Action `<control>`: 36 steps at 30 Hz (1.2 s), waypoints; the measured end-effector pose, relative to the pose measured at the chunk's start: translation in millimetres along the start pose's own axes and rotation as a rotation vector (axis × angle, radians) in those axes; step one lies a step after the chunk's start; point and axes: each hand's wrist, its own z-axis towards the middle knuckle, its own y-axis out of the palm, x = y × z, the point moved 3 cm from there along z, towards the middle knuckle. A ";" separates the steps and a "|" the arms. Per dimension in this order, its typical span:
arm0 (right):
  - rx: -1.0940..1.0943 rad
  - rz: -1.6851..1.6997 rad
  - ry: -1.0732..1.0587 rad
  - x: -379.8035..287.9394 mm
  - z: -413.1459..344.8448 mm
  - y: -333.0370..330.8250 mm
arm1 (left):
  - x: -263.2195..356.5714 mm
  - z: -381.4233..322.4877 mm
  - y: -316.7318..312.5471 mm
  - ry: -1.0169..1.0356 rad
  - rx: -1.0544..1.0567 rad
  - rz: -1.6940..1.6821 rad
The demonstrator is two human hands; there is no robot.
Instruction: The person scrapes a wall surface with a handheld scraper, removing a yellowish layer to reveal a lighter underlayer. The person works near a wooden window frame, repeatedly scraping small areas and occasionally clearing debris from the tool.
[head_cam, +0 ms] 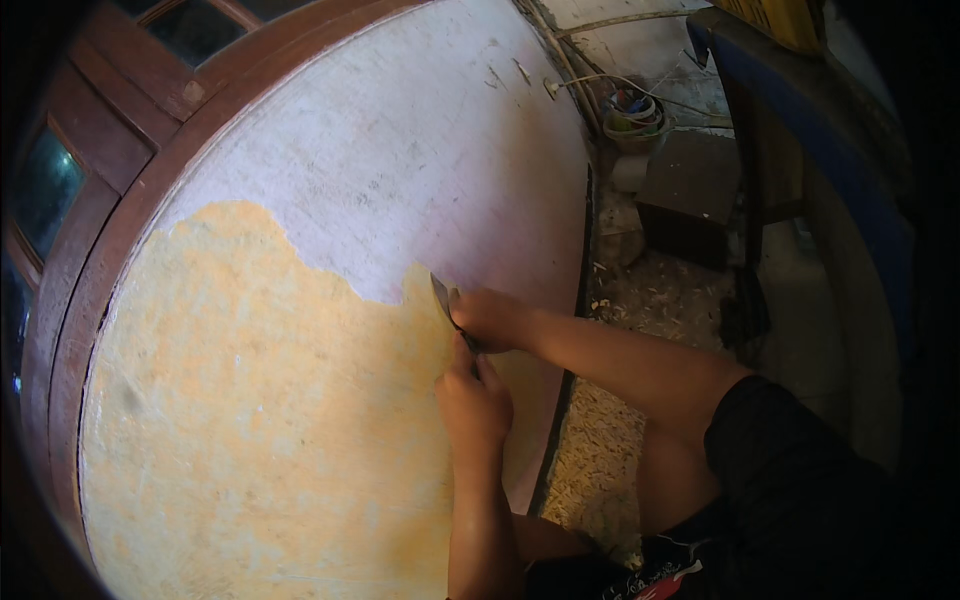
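Before me is a painted wall, with pale lilac paint [360, 142] on its upper part and a bare yellow-orange layer [247, 375] below. A ragged edge divides the two. A dark, thin blade [441, 294], perhaps a knife or scraper, lies with its tip against the wall at this edge. My right hand [487, 319] grips the tool along its upper part, fingers partly hiding it. Just below, my left hand [478, 394] closes around its lower end, with a finger stretched along the tool. The handle is mostly hidden.
A brown wooden frame with glass panes [112, 157] borders the wall on the left. Paint flakes [600, 442] litter the floor at the right. Farther back stand a dark box [690, 180] and a bucket of items [634, 120], near a cable [600, 76]. Blue-edged furniture [832, 150] rises at right.
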 end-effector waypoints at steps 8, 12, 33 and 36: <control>-0.017 -0.059 -0.055 9.6 7.9 4.8 | -11.1 4.0 5.2 0.028 0.076 0.003; 0.035 -0.029 -0.029 -3.3 4.4 2.7 | -14.1 -1.7 -2.5 0.048 0.064 0.041; 0.047 -0.014 -0.039 -12.1 8.8 -7.2 | -10.9 0.7 -7.9 0.052 0.094 0.023; 0.043 -0.015 -0.017 -6.4 13.7 -9.6 | -7.4 8.1 -9.1 0.113 0.118 -0.023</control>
